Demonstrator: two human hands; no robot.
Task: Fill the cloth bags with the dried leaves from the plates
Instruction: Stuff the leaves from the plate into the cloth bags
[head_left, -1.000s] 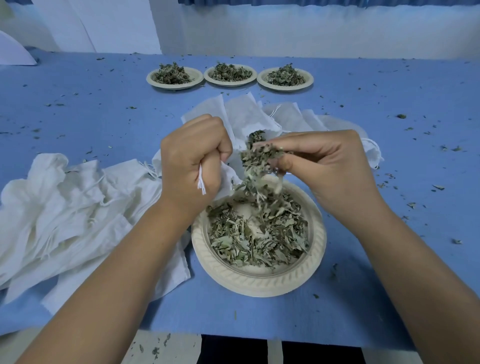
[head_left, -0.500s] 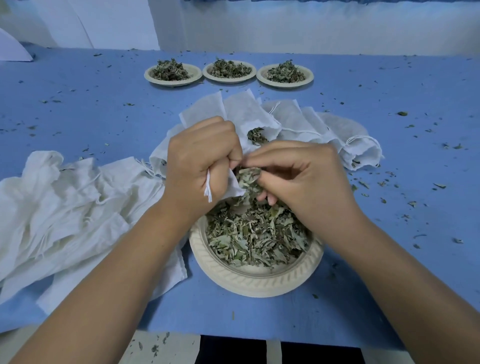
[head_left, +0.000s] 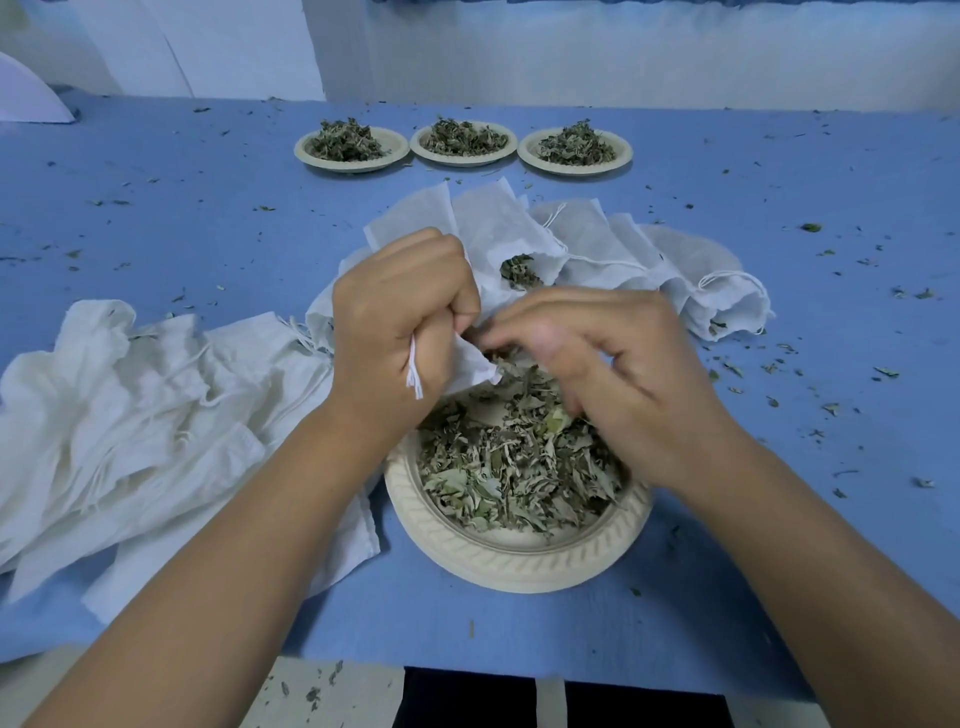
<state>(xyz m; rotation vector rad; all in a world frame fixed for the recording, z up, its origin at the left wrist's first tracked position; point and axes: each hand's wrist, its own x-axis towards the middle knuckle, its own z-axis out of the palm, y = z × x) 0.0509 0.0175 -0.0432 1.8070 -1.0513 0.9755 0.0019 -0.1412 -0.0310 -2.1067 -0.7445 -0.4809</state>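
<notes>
While the left hand (head_left: 400, 332) is clenched round the neck of a small cloth bag (head_left: 470, 358), its drawstring (head_left: 414, 375) dangling from the fist, the right hand (head_left: 613, 384) sits at the bag's mouth with fingers bent and blurred, so I cannot tell whether they pinch any leaves. The bag hangs just above the far edge of the near plate (head_left: 514, 566), which is heaped with dried leaves (head_left: 509, 467) and stands near the front edge of the blue table (head_left: 156, 234). The step looks like feeding a pinch into the bag. Doing it well probably means holding the mouth wide and directly over the plate, so stray bits fall back onto the heap rather than onto the table, which is littered with crumbs. Small pinches pushed well past the rim should go in cleaner than big ones, since the leaves look brittle and light. Limp empty bags (head_left: 130, 405) lie to the left. More bags (head_left: 597, 244) fan out behind the hands, one showing leaves at its opening, and three further plates (head_left: 351, 158) wait at the back.
</notes>
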